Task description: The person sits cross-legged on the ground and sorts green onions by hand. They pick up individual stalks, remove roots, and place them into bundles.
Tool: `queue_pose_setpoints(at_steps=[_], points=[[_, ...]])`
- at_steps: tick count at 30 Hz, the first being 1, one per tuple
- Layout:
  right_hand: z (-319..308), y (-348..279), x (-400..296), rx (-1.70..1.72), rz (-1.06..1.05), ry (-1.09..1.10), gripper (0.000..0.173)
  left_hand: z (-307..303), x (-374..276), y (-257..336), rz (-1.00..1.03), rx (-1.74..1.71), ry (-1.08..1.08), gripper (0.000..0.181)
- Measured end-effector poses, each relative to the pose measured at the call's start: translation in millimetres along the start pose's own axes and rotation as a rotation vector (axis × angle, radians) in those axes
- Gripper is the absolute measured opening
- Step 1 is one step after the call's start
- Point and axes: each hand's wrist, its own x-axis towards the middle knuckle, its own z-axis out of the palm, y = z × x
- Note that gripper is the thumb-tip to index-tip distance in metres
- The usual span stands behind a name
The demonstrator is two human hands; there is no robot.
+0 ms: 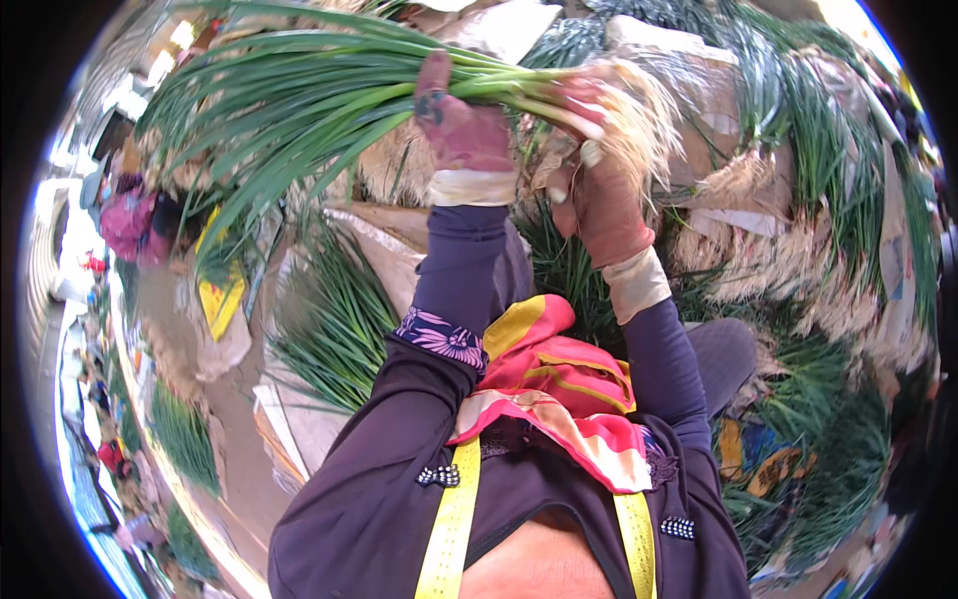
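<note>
A bunch of green onions [322,97] lies crosswise in my left hand [468,131], which wears a stained pink glove. Its long leaves fan out to the left, while the white and reddish bulbs [580,105] and pale roots [644,123] point right. My right hand [602,202], in a similar glove with whitish fingertips, is just below the bulbs. Its thumb and a finger are apart near the root end; whether they pinch anything is unclear. Below my hands, more green onions [572,277] lie on the ground, partly hidden by my arms.
Rows of green onions with roots showing [778,254] cover the right side. Another pile [337,322] rests on sacking [299,427] at the left. A yellow bag [221,307] lies farther left, near a person in pink [135,224]. A red and yellow cloth [561,367] covers my lap.
</note>
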Motion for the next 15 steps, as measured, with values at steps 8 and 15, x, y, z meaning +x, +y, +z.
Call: queue_pose_setpoints(at_steps=[8, 15], points=[[-93.6, -43.3, -29.6, 0.075, 0.032, 0.135, 0.019, -56.6, 15.6, 25.8, -0.111, -0.278, 0.136, 0.018], [-210.5, -133.8, -87.3, -0.372, -0.005, 0.309, 0.019, -167.2, 18.6, 189.5, -0.178, 0.099, 0.007, 0.023]])
